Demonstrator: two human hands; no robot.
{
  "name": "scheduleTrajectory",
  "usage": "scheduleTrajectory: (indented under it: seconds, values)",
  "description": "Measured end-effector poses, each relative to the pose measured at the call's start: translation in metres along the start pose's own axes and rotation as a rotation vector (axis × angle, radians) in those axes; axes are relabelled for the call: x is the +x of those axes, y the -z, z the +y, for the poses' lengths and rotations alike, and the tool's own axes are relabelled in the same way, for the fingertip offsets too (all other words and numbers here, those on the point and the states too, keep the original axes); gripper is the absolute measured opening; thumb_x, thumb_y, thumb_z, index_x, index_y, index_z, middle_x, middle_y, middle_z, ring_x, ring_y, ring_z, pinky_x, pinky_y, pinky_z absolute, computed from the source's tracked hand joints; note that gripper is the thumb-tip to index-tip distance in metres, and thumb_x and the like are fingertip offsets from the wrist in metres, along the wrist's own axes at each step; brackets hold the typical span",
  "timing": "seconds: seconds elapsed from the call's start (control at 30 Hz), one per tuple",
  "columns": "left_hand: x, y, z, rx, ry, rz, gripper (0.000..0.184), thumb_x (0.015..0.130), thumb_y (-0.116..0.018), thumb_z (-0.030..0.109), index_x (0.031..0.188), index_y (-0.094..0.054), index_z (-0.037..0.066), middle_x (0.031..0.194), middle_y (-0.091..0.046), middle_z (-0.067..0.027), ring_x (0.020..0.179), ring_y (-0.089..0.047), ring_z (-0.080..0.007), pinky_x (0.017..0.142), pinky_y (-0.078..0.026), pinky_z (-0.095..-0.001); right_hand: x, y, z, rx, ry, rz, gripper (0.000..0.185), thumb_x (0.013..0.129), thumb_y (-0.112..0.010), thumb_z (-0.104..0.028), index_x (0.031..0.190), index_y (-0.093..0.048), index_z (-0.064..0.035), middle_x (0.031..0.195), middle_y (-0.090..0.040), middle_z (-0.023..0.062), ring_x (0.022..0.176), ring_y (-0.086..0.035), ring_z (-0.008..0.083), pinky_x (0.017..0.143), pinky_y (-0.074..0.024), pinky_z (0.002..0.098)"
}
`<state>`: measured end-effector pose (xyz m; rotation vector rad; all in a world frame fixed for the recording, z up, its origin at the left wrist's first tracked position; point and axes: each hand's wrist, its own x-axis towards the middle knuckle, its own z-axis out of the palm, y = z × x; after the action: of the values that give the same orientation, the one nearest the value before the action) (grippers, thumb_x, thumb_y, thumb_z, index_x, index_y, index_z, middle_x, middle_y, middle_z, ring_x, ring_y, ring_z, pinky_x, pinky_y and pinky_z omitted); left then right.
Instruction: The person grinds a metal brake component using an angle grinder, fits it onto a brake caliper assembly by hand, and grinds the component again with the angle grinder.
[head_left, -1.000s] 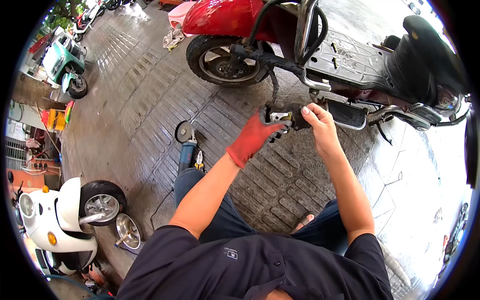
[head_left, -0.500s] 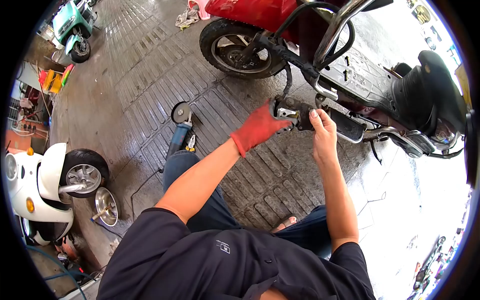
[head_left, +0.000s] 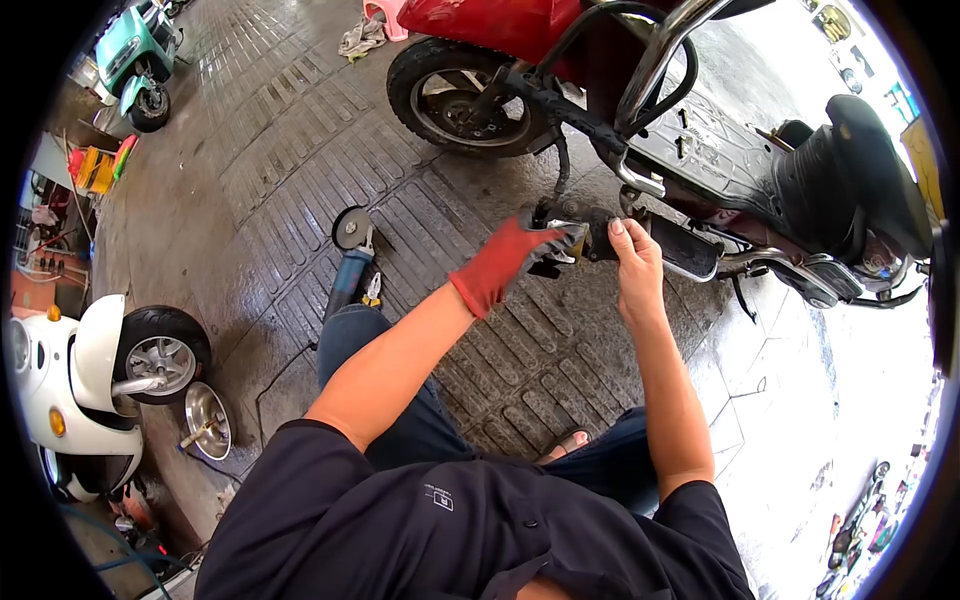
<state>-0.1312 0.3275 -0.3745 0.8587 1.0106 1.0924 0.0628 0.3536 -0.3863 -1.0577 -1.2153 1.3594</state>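
My left hand (head_left: 507,262), in a red work glove with dark fingertips, closes round a small shiny part (head_left: 573,242) with a yellowish patch. That part sits by the black bracket-like assembly (head_left: 599,243) at the side of a red scooter (head_left: 480,25). The gloved fingers cover much of it, so its exact kind is hidden. Bare, my right hand (head_left: 638,270) pinches the right edge of the black assembly between thumb and fingers. A dark cable (head_left: 562,165) runs from the assembly up to the scooter frame.
Left of my knee lie a blue angle grinder (head_left: 349,268) and pliers (head_left: 372,290) on the grooved floor. A white scooter (head_left: 80,390) and a metal bowl (head_left: 208,420) are further left. A footboard (head_left: 683,245) and black seat (head_left: 870,170) extend right.
My left hand has turned, and its gloved fingers now close over the shiny part they were spread around. My right hand keeps its pinch. The whole view has shifted slightly.
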Motion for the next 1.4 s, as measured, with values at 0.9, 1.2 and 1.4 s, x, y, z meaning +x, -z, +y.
scheduleTrajectory:
  seconds: [0.9,1.2,1.4]
  values:
    - [0.0,0.001,0.01,0.22,0.016,0.052,0.051,0.075,-0.074,0.03,0.113,-0.059,-0.002,0.101,-0.066,-0.0087,0.091,-0.06,-0.0145,0.081,-0.046,-0.03,-0.001,0.002,-0.009,-0.15,-0.009,-0.019,0.021,0.096,-0.053,-0.022,0.09,-0.061,-0.0039,0.079,-0.055,-0.0044,0.07,-0.047,0.0036,0.066,-0.0409,0.0234]
    - [0.003,0.006,-0.014,-0.482,0.094,-0.223,0.031,0.092,-0.053,0.012,0.12,-0.056,-0.001,0.113,-0.062,-0.0079,0.099,-0.062,-0.0155,0.087,-0.051,-0.0291,-0.009,-0.003,-0.026,0.328,-0.159,0.087,0.023,0.095,-0.054,-0.027,0.101,-0.062,-0.006,0.086,-0.063,-0.0012,0.071,-0.054,0.0066,0.061,-0.0429,0.0236]
    - [0.001,0.005,-0.025,-0.407,0.123,-0.126,0.031,0.092,-0.052,0.012,0.121,-0.055,-0.001,0.116,-0.061,-0.0091,0.1,-0.061,-0.0165,0.086,-0.051,-0.029,-0.01,0.018,-0.012,0.347,-0.307,0.057,0.024,0.095,-0.055,-0.029,0.098,-0.062,-0.0063,0.082,-0.062,-0.0006,0.068,-0.053,0.0081,0.06,-0.0428,0.0252]
